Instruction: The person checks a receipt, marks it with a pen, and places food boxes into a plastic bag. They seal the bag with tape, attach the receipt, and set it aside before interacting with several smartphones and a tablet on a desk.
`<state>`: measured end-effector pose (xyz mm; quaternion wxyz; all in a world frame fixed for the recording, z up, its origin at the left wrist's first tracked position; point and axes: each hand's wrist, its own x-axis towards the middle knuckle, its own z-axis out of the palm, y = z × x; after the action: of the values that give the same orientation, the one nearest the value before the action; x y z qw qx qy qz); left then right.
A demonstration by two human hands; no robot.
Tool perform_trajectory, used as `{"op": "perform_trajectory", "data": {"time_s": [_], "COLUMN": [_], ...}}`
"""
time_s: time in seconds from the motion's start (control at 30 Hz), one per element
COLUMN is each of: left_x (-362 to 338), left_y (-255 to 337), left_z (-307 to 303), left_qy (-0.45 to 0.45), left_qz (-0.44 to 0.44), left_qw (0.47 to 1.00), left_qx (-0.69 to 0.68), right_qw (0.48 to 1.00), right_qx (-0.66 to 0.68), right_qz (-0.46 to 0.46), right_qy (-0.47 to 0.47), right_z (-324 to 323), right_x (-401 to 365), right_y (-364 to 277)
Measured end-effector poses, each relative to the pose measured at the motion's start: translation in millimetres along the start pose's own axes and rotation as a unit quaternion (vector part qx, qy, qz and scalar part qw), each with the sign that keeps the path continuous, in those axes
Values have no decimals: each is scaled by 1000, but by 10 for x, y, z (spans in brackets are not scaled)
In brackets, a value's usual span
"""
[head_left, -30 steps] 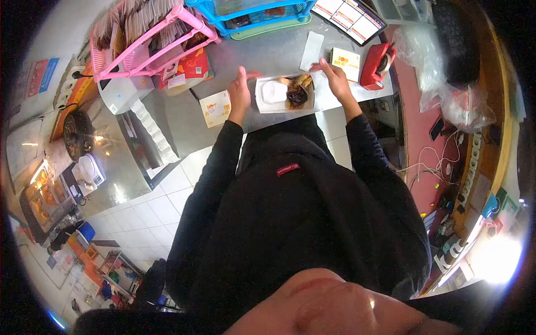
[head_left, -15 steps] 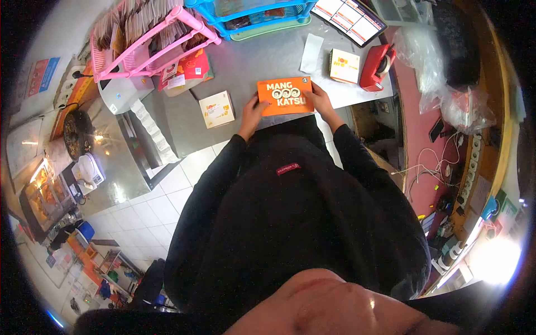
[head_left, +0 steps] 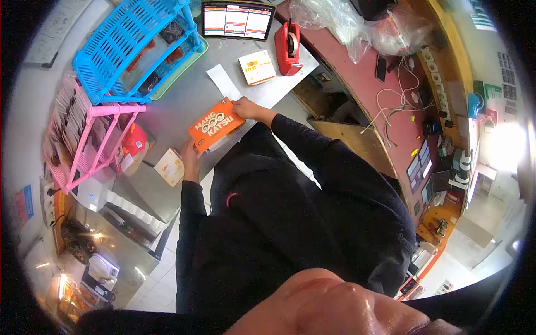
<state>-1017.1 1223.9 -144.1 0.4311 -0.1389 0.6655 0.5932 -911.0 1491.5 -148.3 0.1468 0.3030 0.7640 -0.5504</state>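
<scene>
Both hands grip an orange box (head_left: 216, 125) printed "MANG KATSU", held tilted above the metal counter (head_left: 173, 120). My left hand (head_left: 190, 161) is closed on its lower left corner. At the upper right end, my right hand (head_left: 245, 109) pinches the other edge, the fingers partly hidden. A pale strip shows beneath the box's near edge; what it is I cannot make out. Left of my left hand lies a flat white box (head_left: 169, 167) with red and yellow print. Just beyond the orange box is a white paper strip (head_left: 223, 82).
A similar printed white box or stack (head_left: 257, 67), a red tape dispenser (head_left: 287, 50) and a tablet (head_left: 236, 20) stand at the back. On the left are a blue rack (head_left: 131, 53) and a pink rack (head_left: 103, 142) of packets. Plastic bags (head_left: 393, 30) and cables (head_left: 391, 103) lie right.
The view has turned to the right. The orange box, level before, is now tilted with its right end higher, and a pale strip has appeared under it. Both hands keep hold.
</scene>
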Motion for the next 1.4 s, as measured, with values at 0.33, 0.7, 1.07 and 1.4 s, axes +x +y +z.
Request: {"op": "perform_trajectory", "data": {"time_s": [0.33,0.7,1.07,1.4], "left_x": [22,221,-199,-308], "left_y": [-21,-368,441,77], "left_z": [133,317,314,316], "left_qy": [15,148,-171,-111], "left_qz": [2,318,435,515], "left_qw": [999,873,602,628], "left_qx": [47,338,648,573], "right_qw": [943,965,825,806], "right_qx": [-256,-217,-400,-391], "right_qz": [-190,-30,-383,-444], "right_qy": [98,145,-113,-28], "right_z": [99,239,-93,-46], "right_x": [106,-159,-175,-455], "right_y": [139,-107,-481,-199]}}
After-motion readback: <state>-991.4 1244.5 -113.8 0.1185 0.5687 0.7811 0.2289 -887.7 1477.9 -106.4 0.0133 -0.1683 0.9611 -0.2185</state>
